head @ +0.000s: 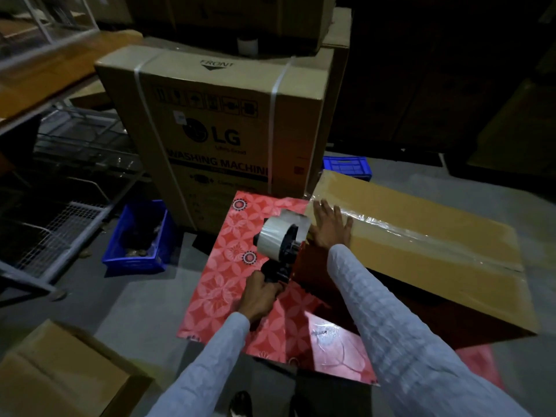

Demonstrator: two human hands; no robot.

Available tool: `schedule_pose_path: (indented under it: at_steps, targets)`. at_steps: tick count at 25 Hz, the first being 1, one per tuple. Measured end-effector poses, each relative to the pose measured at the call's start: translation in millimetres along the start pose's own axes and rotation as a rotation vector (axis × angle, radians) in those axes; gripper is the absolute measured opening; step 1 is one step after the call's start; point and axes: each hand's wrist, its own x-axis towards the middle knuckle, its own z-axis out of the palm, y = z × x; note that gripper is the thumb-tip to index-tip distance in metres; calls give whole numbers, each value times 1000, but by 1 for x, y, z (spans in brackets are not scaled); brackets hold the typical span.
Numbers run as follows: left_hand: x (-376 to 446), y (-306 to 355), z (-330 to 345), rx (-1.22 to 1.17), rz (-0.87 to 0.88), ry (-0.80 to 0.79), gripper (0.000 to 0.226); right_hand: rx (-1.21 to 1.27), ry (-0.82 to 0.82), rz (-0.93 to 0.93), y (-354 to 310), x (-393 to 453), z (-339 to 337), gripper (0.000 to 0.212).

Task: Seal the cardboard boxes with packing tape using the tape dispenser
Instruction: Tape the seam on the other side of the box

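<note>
left hand (259,296): it's wrapping its grip tight around the handle of the tape dispenser (281,245), fingers curled right round it. Guessing that's so it can drag the roll along the seam under tension.
tape dispenser: the roll is sitting just above and ahead of the left grip, its head touching the near end of the cardboard box (421,251), right at the corner.
right hand (331,227): it's lying flat, fingers spread, palm down on the box top. Not gripping anything, just pressing. Looks like it's pinning the flap and the tape end so nothing lifts.
packing tape (406,233): a shiny clear strip is already running down the box's middle seam, stretching away from the right hand toward the far end.
cardboard box: long and flat, lying to the right of both hands.
progress: my read is the top seam is mostly taped and the end is getting finished off.
surface: everything's sitting on the floor, on a red floral mat (240,266) spreading out under the left grip.
room: dim storeroom. An LG washing machine carton (216,130) is standing beyond the hands, a blue crate (137,239) off to the left of the grip, wire racks (60,224) further left, and an open carton (60,374) nearer than the left arm.
</note>
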Motion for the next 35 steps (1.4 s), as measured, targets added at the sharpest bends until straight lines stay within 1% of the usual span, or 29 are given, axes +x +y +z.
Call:
schedule_pose_path:
  at_steps: [3, 7, 10, 12, 14, 16, 17, 19, 21, 22, 23, 25, 26, 28, 31, 32, 33, 35]
  targets:
    - [3, 5, 0, 29, 32, -4, 13, 1, -22, 20, -3, -2, -3, 69]
    - [8, 1, -3, 68, -5, 13, 16, -10, -15, 16, -3, -6, -6, 69]
    - [6, -2, -7, 50, -10, -3, 16, -21, -11, 13, -3, -8, -4, 69]
    - [3, -5, -8, 68, -20, -26, 14, 15, 0, 26, -5, -4, -6, 73]
    - [3, -12, -4, 98, -16, 0, 16, 41, 13, 36, -4, -2, -5, 81]
    - [6, -9, 0, 88, -28, 25, 18, 32, 28, 20, -1, 2, 0, 81]
    - [7, -5, 1, 83, -46, 30, 14, 67, 43, 6, 0, 2, 1, 80]
    - [10, -1, 3, 92, -53, 8, 9, 259, 95, 13, -2, -4, -3, 75]
    - [14, 1, 1, 118, -34, -19, 10, 471, 122, 22, -11, -13, -17, 67]
    - [17, 2, -1, 136, -24, -21, 14, 535, 115, -3, -19, -19, -22, 67]
    - [22, 2, -3, 162, -20, -15, 21, 558, 101, -44, -25, -27, -24, 70]
    - [29, 3, -3, 174, -24, -21, 33, 549, 84, -115, -36, -46, -21, 81]
    - [30, 3, -2, 173, -12, -28, 36, 545, 89, -128, -35, -49, -15, 82]
    - [29, 4, -1, 195, 3, -29, 34, 566, 129, -102, -39, -59, -13, 69]
    - [33, 3, 0, 202, -1, -26, 28, 892, 132, -16, -42, -59, -10, 37]
    - [32, 3, 1, 209, -8, -27, 29, 949, 151, 9, -44, -61, -10, 35]
    - [32, 1, 3, 215, -21, -32, 31, 911, 177, 11, -42, -58, -6, 41]
    - [33, -12, 7, 232, -45, -38, 38, 762, 131, -8, -37, -58, 5, 47]
